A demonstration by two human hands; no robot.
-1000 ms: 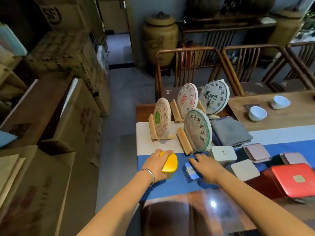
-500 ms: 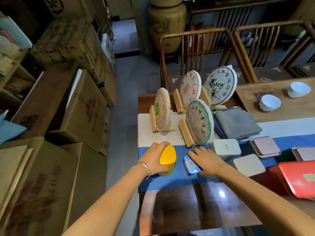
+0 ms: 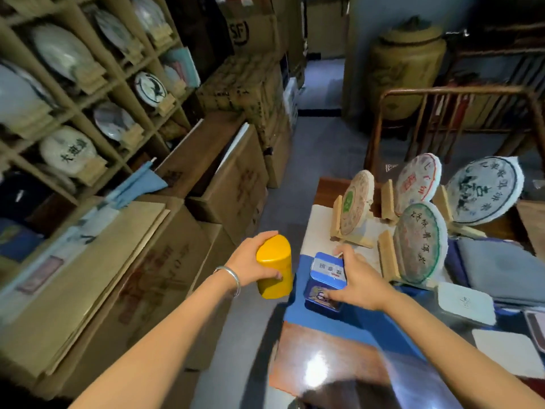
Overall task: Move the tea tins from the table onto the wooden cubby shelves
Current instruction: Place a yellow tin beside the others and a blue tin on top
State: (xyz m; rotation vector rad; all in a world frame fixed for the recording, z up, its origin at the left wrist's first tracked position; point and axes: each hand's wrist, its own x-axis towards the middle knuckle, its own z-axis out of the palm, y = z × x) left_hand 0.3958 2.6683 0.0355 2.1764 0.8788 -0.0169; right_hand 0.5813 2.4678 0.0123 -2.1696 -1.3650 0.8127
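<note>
Gripping yellow tin — glossy, rounded; blue tin

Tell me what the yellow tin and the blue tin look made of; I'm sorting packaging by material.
Yellow tin, held in the left hand: smooth, evenly coloured, semi-gloss surface with rounded edges, which suggests painted metal, though plastic is possible. Blue tin, gripped by the right hand: printed glossy panels, crisp folded edges and a separate lid, likely lithographed tinplate.
</note>
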